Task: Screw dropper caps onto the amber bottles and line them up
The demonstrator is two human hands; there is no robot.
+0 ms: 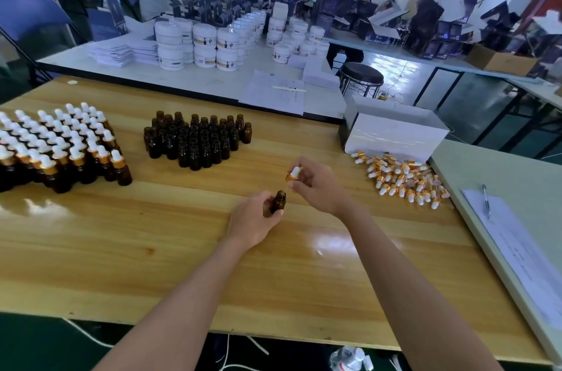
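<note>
left hand (255, 220): fingers curled round open amber bottle (279, 201), upright over wooden table (152, 233).
right hand (316, 185): fingertips pinching dropper cap (293, 173), tilted, just above bottle mouth.
beyond left hand: block of uncapped bottles (194, 139); farther left, rows of capped bottles (57, 145).
right of right hand: heap of loose caps (404, 179), white box (392, 133) behind.

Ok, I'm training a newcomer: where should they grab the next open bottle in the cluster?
Pick a front-row bottle, by its body, coming from the near side: it stands upright with its front face free, while other bottles crowd behind and beside it.
</note>
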